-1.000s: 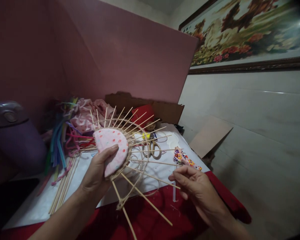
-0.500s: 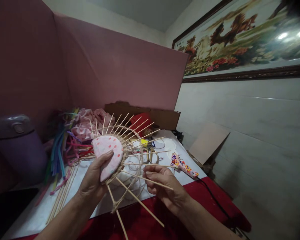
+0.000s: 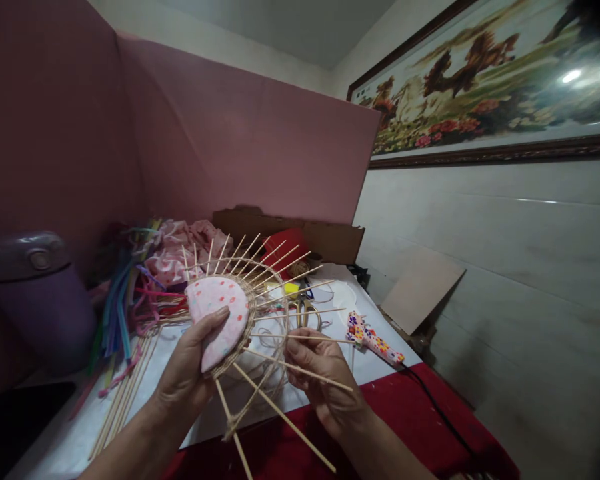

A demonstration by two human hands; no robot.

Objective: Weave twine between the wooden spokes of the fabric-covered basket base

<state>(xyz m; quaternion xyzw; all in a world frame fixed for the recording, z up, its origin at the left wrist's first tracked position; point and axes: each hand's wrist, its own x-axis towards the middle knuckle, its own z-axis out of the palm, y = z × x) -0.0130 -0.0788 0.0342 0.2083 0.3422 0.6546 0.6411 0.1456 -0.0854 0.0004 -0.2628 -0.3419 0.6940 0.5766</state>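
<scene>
My left hand grips a half-round woven piece by its fabric-covered centre, pink with red spots. The thumb lies on the cloth and the other fingers are hidden underneath. Thin wooden sticks fan out from its braided twine border. A loop of twine runs across the sticks farther out, with a knot on a lower stick. At the loop's right side my right hand is closed in a pinch on the twine, between two sticks.
A flowered glue gun with a black cord lies to the right. Scissors are behind the sticks. Pink cloth, coloured pipe cleaners and loose sticks lie left, beside a purple bottle. Cardboard stands at the back.
The view has shifted slightly, so most things sit a little lower and to the right. My right hand's fingers have drawn closer together at the twine loop. My left hand keeps its hold.
</scene>
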